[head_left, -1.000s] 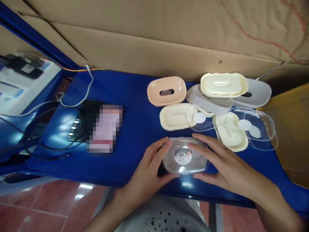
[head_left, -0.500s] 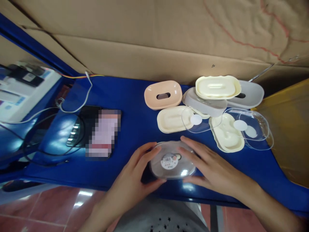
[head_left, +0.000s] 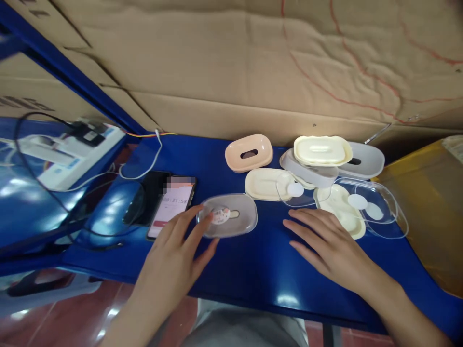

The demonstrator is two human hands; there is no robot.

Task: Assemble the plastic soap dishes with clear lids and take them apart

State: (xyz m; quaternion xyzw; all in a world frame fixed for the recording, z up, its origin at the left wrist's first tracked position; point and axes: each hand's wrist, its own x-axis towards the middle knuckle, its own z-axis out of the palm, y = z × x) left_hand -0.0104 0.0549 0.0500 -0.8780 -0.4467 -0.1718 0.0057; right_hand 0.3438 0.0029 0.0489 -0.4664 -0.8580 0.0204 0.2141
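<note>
The lidded grey dish (head_left: 244, 224) has moved nearer the phone (head_left: 183, 193), between the surface's (head_left: 260, 265) front and back edges; the left hand (head_left: 173, 248) spreads wide fingers over it; the right hand (head_left: 334, 246), withdrawn, fingers loosely parted, partly hides a cream tray (head_left: 336, 195).

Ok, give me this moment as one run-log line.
left hand: at lidded grey dish, grip unclear | right hand: open, empty, near cream tray | phone: left of dish | peach dish: beyond it

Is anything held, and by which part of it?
Left hand spans the left end of the lidded dish; whether it's held is unclear. Right hand holds nothing.
</note>
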